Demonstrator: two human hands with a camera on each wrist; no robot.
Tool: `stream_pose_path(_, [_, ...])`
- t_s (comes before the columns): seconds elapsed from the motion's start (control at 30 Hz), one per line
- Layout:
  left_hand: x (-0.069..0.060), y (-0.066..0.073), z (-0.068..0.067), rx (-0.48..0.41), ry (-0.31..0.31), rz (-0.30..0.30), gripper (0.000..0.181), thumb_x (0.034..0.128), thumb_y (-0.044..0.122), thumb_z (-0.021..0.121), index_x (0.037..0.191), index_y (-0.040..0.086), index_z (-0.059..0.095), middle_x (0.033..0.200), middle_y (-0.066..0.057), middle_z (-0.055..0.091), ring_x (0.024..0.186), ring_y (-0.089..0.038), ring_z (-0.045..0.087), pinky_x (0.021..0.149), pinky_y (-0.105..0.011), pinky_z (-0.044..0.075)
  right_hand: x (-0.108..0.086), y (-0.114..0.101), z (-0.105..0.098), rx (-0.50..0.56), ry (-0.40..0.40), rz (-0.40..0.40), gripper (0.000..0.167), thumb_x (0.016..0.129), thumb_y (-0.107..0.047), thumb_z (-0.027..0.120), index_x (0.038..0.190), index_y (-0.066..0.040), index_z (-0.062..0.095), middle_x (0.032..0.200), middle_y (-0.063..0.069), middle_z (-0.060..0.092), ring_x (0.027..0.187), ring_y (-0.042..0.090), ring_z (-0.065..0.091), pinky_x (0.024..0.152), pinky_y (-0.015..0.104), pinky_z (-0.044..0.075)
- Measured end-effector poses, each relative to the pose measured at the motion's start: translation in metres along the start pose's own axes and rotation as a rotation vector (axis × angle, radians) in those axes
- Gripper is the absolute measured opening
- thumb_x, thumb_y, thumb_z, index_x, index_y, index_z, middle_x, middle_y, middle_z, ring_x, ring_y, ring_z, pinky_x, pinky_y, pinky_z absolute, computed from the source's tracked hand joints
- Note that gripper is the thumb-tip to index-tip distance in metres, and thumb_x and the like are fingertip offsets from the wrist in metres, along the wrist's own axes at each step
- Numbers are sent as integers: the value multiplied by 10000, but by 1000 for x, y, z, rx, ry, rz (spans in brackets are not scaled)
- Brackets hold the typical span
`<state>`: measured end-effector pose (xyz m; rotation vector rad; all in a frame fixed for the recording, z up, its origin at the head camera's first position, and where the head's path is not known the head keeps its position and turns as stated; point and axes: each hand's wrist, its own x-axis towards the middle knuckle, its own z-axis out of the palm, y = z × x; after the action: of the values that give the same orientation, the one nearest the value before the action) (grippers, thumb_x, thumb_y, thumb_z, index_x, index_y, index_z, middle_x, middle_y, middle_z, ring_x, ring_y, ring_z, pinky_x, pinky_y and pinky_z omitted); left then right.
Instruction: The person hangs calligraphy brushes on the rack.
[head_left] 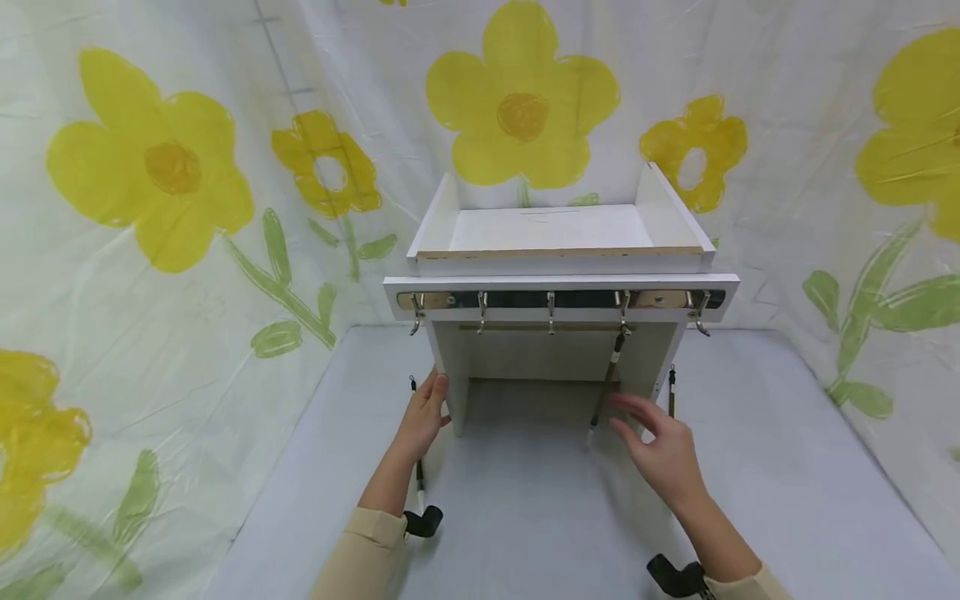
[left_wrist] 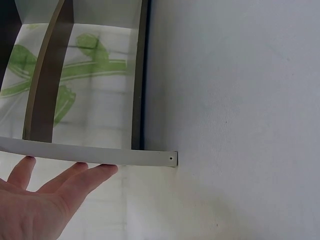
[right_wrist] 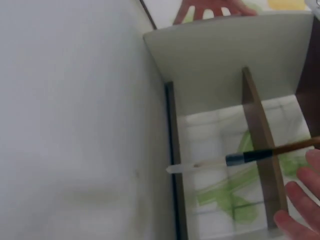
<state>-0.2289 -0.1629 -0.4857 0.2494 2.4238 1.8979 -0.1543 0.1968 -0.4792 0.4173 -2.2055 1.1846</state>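
Observation:
A brush [head_left: 606, 385] with a white tip and dark handle hangs by its loop from a hook of the metal rail [head_left: 517, 300] on a white wooden shelf [head_left: 562, 265]. Beside its lower half is my right hand [head_left: 662, 450], thumb and fingers bent but apart. In the right wrist view those fingers [right_wrist: 300, 205] lie close to the brush handle [right_wrist: 290, 147] without gripping it. My left hand [head_left: 422, 417] rests against the shelf's left side panel [head_left: 452, 375]; the left wrist view shows its fingertips [left_wrist: 107, 169] touching the panel's outer face.
Another brush [head_left: 419, 475] lies left of the shelf, partly behind my left forearm. A third brush [head_left: 672, 392] shows on the right, its lower part hidden by my right hand. The white table [head_left: 517, 517] meets a flower-printed curtain [head_left: 225, 50] behind and on both sides.

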Motion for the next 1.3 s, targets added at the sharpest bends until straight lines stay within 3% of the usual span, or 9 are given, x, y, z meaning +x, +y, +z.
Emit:
stream_pose_path(0.17, [0, -5, 0, 7, 12, 12, 667, 1050, 600, 310, 1628, 292, 182, 1679, -84, 215, 1466, -428, 347, 1003, -640, 479, -2, 3, -10, 37, 2, 41, 360, 826, 110, 763, 1155, -24, 702, 1107, 111, 746, 1041, -49, 664, 885, 107, 538])
stream_pose_path(0.3, [1, -4, 0, 22, 15, 20, 668, 1051, 603, 304, 1628, 291, 179, 1681, -85, 209, 1466, -436, 341, 1004, -640, 479, -5, 9, -24, 28, 17, 134, 339, 859, 82, 746, 1180, -10, 687, 1097, 130, 747, 963, -44, 676, 795, 66, 537])
stream_pose_path(0.53, [-1, -2, 0, 28, 29, 14, 661, 1040, 615, 323, 1621, 325, 200, 1678, -64, 226, 1468, -423, 345, 999, -637, 484, -9, 25, -47, -85, -9, 321, 323, 934, -75, 725, 1244, -20, 652, 1088, 168, 751, 874, -202, 578, 707, 22, 502])
stream_pose_path(0.63, [-1, -1, 0, 25, 28, 12, 688, 1036, 627, 319, 1626, 297, 192, 1682, -72, 208, 1474, -426, 331, 1003, -633, 482, -11, 33, -51, -116, -78, 421, 346, 954, -108, 704, 1276, -7, 628, 1092, 197, 744, 869, -58, 669, 660, 79, 539])
stream_pose_path(0.77, [-1, -2, 0, 24, 19, 12, 731, 1036, 634, 306, 1632, 231, 174, 1687, -96, 180, 1480, -432, 310, 1014, -621, 478, -16, 46, -52, -150, -186, 558, 415, 963, -127, 684, 1337, 15, 575, 1112, 240, 726, 909, 267, 735, 609, 180, 571])
stream_pose_path(0.87, [-1, -2, 0, 23, 17, 3, 742, 1036, 634, 307, 1633, 216, 168, 1687, -98, 176, 1479, -427, 314, 1016, -613, 479, -19, 59, -51, -199, -250, 616, 472, 962, -163, 691, 1363, 36, 542, 1120, 254, 716, 964, 369, 711, 605, 239, 558])
stream_pose_path(1.07, [-3, -4, 1, 25, 27, -18, 759, 1018, 667, 313, 1632, 244, 169, 1686, -80, 190, 1478, -413, 329, 1020, -605, 483, -24, 82, -49, -285, -352, 675, 581, 939, -213, 711, 1355, 115, 474, 1107, 306, 683, 949, 411, 677, 663, 387, 573])
stream_pose_path(1.3, [-1, -6, 1, 22, 27, -10, 746, 1021, 659, 313, 1631, 254, 173, 1685, -70, 197, 1480, -410, 328, 1026, -610, 478, -19, 92, -40, -349, -409, 721, 701, 896, -246, 759, 1363, 149, 415, 978, 251, 656, 743, 255, 598, 574, 328, 484])
